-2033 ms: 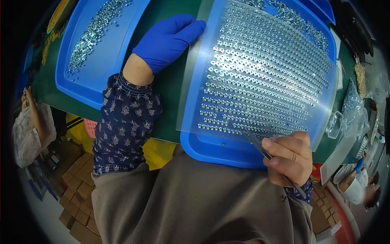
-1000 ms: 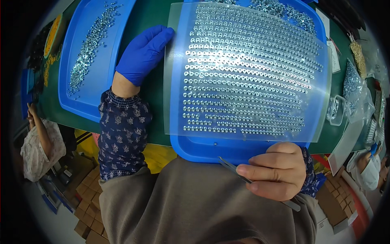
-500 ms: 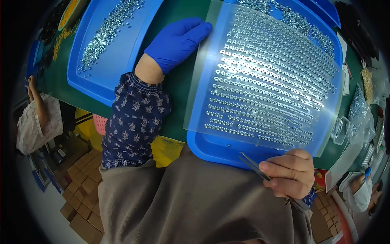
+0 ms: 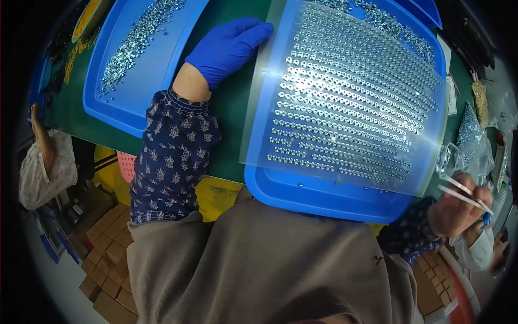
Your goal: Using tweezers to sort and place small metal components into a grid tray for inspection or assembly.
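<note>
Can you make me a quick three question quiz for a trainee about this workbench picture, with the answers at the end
1. True or false: the left hand wears a blue glove and rests at the left edge of the clear perforated sheet.
2. What does the right hand hold? A) a pair of metal tweezers B) a paintbrush C) a screwdriver
3. Fill in: the clear sheet lies over a blue ____, and a second one with loose small metal parts sits to the left.

Key: 1 true; 2 A; 3 tray.
</note>
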`<state>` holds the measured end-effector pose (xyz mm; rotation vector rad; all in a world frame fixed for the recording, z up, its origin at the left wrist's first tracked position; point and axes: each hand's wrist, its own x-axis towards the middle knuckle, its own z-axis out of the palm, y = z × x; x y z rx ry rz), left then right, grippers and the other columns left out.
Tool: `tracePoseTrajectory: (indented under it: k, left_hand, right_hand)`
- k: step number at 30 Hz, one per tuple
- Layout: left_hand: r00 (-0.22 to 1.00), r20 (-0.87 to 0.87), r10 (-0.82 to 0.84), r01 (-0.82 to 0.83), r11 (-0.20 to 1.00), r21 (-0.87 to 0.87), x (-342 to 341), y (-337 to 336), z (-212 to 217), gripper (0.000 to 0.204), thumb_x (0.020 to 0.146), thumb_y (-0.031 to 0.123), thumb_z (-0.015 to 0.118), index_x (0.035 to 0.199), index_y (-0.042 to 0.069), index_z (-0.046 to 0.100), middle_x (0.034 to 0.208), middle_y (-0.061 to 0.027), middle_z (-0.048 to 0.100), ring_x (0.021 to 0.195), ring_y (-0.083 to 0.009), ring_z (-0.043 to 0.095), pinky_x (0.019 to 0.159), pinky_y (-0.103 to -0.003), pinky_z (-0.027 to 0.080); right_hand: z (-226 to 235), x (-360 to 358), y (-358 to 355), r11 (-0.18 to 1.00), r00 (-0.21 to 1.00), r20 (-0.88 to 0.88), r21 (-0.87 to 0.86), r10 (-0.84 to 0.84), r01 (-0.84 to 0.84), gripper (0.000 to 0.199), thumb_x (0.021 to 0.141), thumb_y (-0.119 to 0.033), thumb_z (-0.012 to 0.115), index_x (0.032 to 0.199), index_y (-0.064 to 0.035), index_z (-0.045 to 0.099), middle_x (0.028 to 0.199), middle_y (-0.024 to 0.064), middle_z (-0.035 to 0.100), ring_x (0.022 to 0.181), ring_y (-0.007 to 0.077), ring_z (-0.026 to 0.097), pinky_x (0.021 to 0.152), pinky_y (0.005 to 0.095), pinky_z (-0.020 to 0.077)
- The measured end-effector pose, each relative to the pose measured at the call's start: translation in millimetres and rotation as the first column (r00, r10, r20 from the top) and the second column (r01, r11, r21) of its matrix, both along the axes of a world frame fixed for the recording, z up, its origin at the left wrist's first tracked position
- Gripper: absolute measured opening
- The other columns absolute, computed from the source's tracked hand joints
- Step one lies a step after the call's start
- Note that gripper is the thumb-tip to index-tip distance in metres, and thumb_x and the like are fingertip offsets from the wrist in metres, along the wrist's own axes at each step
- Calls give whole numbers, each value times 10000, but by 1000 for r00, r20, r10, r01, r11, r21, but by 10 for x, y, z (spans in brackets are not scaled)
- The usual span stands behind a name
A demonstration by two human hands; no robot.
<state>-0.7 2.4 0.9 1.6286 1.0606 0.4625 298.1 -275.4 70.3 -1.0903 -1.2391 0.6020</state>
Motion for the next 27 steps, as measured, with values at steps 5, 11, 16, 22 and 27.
tracePoseTrajectory:
  k: [5,11,16,22,27]
  left_hand:
    - [974,2,-225,195,852,485,-133,105,-222,293,827,58,551,1120,59,546,975,-70,593,822,-168,580,725,-234,478]
    - [981,-196,13,35,970,240,11,96,-121,355,795,13,559,1144,66,529,1071,-133,571,971,-272,566,856,-298,459]
    - [911,-394,-122,405,444,799,-24,275,-189,277,825,132,567,1092,60,561,984,-98,608,850,-213,603,744,-267,495]
    - [912,-409,-38,152,956,251,54,286,-201,230,874,151,451,1069,72,541,994,-162,595,857,-331,575,770,-350,467]
    - [942,-212,262,-275,961,-35,208,185,-123,283,876,152,450,1145,103,521,966,-128,609,899,-267,576,791,-308,451]
  right_hand:
    - [-221,881,218,992,944,-321,-65,78,-105,249,903,-95,423,1130,-11,483,1135,174,529,786,190,465,834,372,362]
    - [-469,876,496,979,895,-400,40,199,-200,253,906,-121,430,1123,-7,492,1129,181,546,1006,277,534,944,378,345]
    - [-540,854,464,994,901,-433,-98,-7,-39,252,898,-124,456,1115,-4,503,1106,193,554,983,266,552,950,376,354]
    - [-581,805,459,993,871,-491,-93,22,-78,255,895,-120,462,1117,-5,512,1101,196,557,977,263,552,937,369,359]
    - [-566,763,436,991,861,-507,-95,36,-97,262,896,-130,461,1123,-9,513,1101,192,559,986,260,543,956,372,329]
